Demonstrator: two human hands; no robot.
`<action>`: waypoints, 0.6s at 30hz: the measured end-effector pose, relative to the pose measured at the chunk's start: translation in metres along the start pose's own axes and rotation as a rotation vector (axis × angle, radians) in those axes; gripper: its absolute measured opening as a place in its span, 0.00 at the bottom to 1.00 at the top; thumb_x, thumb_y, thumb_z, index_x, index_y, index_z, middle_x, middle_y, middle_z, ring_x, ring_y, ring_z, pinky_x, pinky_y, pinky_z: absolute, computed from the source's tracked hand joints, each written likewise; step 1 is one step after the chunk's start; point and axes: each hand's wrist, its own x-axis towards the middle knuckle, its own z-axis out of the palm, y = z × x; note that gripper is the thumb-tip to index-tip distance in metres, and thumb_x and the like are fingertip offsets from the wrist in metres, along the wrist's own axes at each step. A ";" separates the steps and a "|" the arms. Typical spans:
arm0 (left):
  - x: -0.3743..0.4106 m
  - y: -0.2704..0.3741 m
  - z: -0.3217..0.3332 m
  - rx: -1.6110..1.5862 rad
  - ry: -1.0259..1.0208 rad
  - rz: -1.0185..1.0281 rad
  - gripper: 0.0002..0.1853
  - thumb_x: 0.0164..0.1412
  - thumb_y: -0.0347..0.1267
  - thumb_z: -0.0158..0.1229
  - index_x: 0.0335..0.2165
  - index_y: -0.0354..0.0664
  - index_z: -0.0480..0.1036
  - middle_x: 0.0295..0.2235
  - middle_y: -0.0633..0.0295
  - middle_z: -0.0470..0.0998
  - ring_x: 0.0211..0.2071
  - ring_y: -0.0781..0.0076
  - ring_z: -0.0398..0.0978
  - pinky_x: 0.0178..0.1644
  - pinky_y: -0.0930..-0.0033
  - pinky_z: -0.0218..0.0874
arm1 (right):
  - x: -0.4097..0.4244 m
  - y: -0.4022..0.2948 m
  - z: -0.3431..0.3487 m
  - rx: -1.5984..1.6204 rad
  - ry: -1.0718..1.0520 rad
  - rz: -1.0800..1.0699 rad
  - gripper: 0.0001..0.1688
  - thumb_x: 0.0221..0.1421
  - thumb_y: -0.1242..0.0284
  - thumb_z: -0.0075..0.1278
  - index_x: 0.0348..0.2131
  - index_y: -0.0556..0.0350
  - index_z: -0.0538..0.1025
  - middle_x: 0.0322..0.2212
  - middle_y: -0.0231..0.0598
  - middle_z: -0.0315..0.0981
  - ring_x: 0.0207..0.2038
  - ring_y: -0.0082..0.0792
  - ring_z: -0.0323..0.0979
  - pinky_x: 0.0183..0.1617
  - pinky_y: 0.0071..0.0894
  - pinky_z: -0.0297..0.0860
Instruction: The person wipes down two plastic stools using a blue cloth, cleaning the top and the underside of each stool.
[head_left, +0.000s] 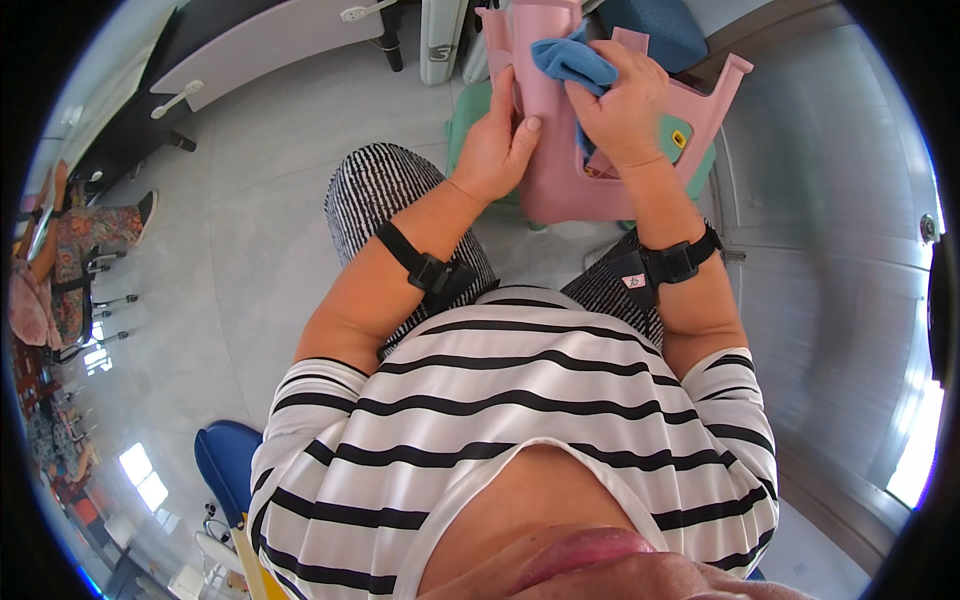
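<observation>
A large pink moulded plastic frame (564, 196) with a cut-out opening stands before me, tilted towards my knees. My left hand (501, 146) grips its left side, the thumb lying on the front face. Bunched in my right hand (628, 105) is a blue cloth (571, 61), which lies against the pink plastic near the top. Part of the cloth hangs down behind my right fingers. Under and behind the frame is a green plastic piece (466, 112), mostly hidden. A small yellow-rimmed part (679, 139) shows through on the right.
A metal door (817, 150) rises close on my right. Blue padded furniture (652, 30) and white panels (442, 41) stand beyond the frame. A dark-legged table (285, 45) is ahead left. Behind my left is a blue chair (225, 457); a seated person (75, 247) is at far left.
</observation>
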 end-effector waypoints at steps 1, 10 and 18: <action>0.003 -0.015 0.000 -0.068 -0.006 0.012 0.35 0.67 0.41 0.48 0.63 0.34 0.47 0.34 0.52 0.75 0.32 0.60 0.75 0.40 0.64 0.67 | 0.001 0.003 -0.005 0.050 0.002 0.071 0.18 0.37 0.65 0.64 0.31 0.51 0.78 0.24 0.38 0.76 0.27 0.45 0.74 0.37 0.38 0.69; 0.038 -0.041 -0.039 -0.075 0.320 -0.164 0.48 0.49 0.49 0.68 0.59 0.31 0.57 0.46 0.47 0.73 0.48 0.56 0.72 0.54 0.62 0.62 | 0.019 0.051 -0.064 0.838 0.248 0.556 0.06 0.58 0.79 0.47 0.34 0.58 0.77 0.38 0.37 0.79 0.38 0.22 0.72 0.47 0.21 0.67; 0.031 -0.028 -0.074 0.048 0.212 -0.288 0.37 0.40 0.33 0.63 0.50 0.28 0.65 0.42 0.46 0.75 0.43 0.56 0.75 0.49 0.61 0.65 | -0.023 0.054 -0.018 1.022 0.382 0.799 0.06 0.63 0.73 0.49 0.31 0.53 0.76 0.34 0.21 0.71 0.38 0.15 0.64 0.48 0.19 0.62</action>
